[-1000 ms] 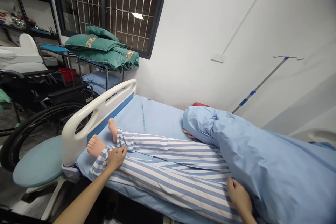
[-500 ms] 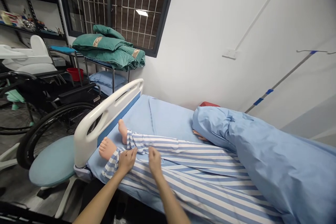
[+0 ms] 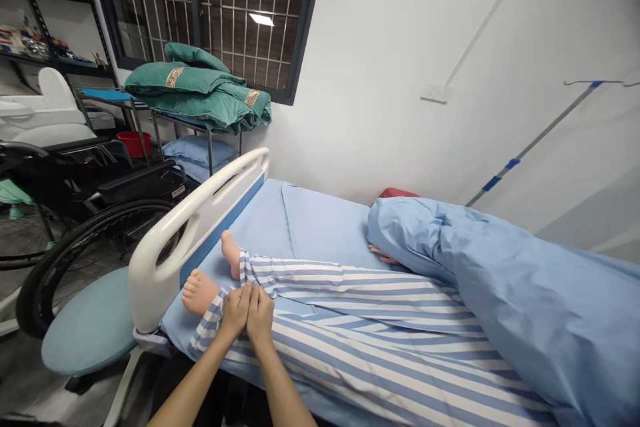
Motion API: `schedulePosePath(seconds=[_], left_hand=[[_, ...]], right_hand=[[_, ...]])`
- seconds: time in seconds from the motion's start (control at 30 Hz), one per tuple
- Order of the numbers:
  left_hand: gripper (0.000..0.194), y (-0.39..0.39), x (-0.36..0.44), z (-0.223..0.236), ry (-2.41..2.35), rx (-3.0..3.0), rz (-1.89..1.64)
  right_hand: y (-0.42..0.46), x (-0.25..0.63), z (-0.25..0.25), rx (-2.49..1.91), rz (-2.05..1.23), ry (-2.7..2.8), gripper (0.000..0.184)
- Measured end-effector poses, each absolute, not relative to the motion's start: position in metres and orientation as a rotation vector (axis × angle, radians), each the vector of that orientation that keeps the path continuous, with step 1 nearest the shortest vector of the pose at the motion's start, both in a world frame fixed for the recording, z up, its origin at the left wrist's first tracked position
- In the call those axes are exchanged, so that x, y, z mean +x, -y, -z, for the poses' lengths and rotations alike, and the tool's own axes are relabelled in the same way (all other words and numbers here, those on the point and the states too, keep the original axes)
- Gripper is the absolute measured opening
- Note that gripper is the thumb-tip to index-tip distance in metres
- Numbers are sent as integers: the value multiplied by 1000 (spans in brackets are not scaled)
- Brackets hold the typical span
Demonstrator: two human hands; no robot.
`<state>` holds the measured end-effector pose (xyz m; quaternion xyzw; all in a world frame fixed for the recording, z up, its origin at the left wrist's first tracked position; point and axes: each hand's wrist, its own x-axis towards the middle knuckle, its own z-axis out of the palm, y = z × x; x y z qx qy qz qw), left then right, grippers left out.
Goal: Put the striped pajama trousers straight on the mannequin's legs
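Observation:
Side by side, my left hand [image 3: 236,310] and my right hand [image 3: 260,312] rest on the nearer striped trouser leg [image 3: 320,353], just above the ankle. The fingers of both curl over the cloth and the lower leg under it; their tips are hidden. My two hands touch each other. The legs belong to a lying figure that looks like a manikin, with a smooth near foot [image 3: 200,292] and a far foot [image 3: 231,253] pointing up. The far trouser leg [image 3: 345,277] lies beyond my hands.
A blue quilt [image 3: 510,293] covers the figure's upper part, with fingers [image 3: 384,254] showing at its edge. The white footboard [image 3: 150,247] stands at the left. Beyond it are a round blue-green seat [image 3: 95,327], a wheelchair [image 3: 115,207] and green folded quilts [image 3: 200,93].
My right hand has come left along the trouser leg and now lies against my left hand. My left hand stays near the ankle. The view has shifted slightly.

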<state>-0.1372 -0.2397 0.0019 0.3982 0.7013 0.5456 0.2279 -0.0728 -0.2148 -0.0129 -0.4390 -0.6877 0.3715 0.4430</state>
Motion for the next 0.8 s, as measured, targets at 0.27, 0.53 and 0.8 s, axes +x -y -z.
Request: schedulePosePath(seconds=[0.27, 0.53, 0.8], left_hand=[[47, 226, -116, -32, -1506, 817, -1800], [41, 226, -124, 7, -1879, 904, -1629], [45, 225, -121, 7, -1935, 1069, -1597]], right_hand=[[212, -71, 11, -1054, -1016, 1567, 45], [212, -71, 9, -1131, -1016, 1515, 43], [209, -60, -16, -1120, -946, 1690, 41]])
